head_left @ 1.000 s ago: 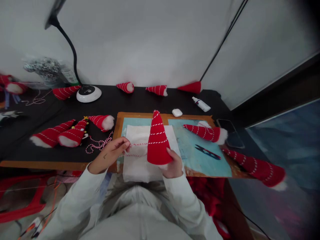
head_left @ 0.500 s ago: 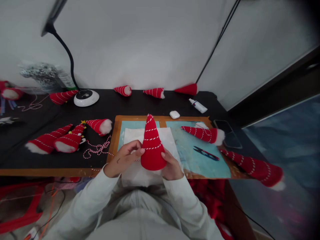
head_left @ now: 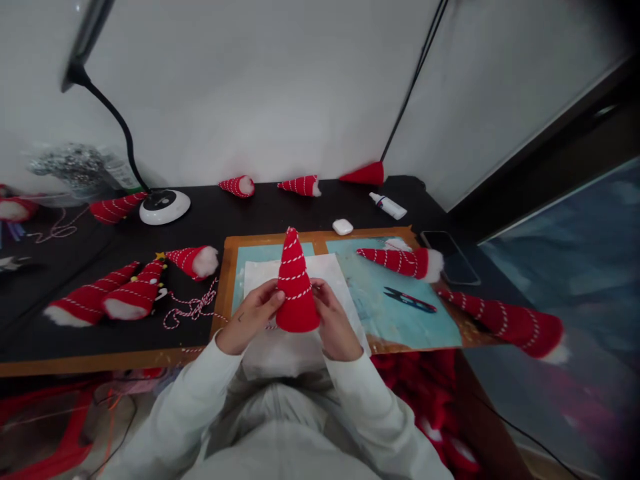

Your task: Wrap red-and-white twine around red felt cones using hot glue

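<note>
A red felt cone [head_left: 297,313] wound with red-and-white twine stands tip up between my hands, above a white sheet [head_left: 327,267]. My left hand [head_left: 253,313] grips its left side, thumb on the front by the lowest twine turn. Around the right edge my right hand [head_left: 337,323] is closed, its fingertips partly behind the cone. Loose twine [head_left: 193,310] lies on the black table to the left and runs toward my left hand. Thread snips [head_left: 410,300] rest on the blue mat at the right, below a wrapped cone [head_left: 400,262] with white stuffing.
More wrapped cones [head_left: 93,293] lie at the left. Along the back are small cones [head_left: 299,186], a lamp base [head_left: 165,207] and a white bottle [head_left: 389,206]. A white case [head_left: 343,227] and a phone [head_left: 450,257] are nearer. One cone [head_left: 505,320] overhangs the right edge.
The cone has turned slightly and is more upright. My right hand has shifted from its lower front to higher on its right side, fingers now partly behind it. The camera view has shifted a little.
</note>
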Available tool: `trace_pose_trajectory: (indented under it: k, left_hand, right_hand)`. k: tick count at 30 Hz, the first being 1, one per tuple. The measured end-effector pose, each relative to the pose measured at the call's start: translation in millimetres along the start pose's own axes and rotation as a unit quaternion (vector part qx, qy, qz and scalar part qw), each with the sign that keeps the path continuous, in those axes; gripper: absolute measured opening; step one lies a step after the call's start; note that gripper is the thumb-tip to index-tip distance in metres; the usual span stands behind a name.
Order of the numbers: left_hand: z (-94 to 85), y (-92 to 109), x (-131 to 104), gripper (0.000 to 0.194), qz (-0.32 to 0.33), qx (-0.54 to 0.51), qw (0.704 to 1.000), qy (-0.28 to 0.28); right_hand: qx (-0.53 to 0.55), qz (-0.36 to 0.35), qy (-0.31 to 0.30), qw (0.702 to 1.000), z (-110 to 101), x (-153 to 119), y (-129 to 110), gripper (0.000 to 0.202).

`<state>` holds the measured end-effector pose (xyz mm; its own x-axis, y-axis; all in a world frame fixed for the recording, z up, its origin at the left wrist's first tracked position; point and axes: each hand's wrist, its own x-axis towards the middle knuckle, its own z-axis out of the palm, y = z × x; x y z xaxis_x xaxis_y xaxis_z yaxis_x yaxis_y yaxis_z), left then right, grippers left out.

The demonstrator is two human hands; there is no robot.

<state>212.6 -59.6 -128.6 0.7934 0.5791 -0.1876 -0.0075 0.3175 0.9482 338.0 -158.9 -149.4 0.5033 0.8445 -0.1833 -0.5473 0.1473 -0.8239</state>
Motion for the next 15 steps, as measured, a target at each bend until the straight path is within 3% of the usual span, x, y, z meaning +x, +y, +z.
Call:
trace_pose_trajectory:
  k: [3, 8, 11, 15]
  left_hand:
    - [4.6, -2.9, 1.8, 0.057, 0.015, 0.017, 0.998, 0.057]
    - [6.3, -0.4, -3.7, 0.042, 0.039, 0.176, 0.975, 0.129]
    - [2.3, 11.3, -10.0, 0.038, 0.03, 0.288, 0.95, 0.118]
    - [-14.5, 35.4, -18.6, 0.03, 0.072, 0.429, 0.898, 0.059]
  right_hand:
    - [-0.07, -0.039, 0.028, 0.996, 0.3, -6.4, -0.3, 0.024]
    - [-0.233, -0.079, -0.04, 0.968, 2.4, -16.9, -5.1, 0.046]
    - [-0.281, -0.057, -0.003, 0.958, 2.7, -14.7, -4.5, 0.049]
    - [-0.177, 0.009, -0.035, 0.984, -1.6, -11.5, -5.4, 0.044]
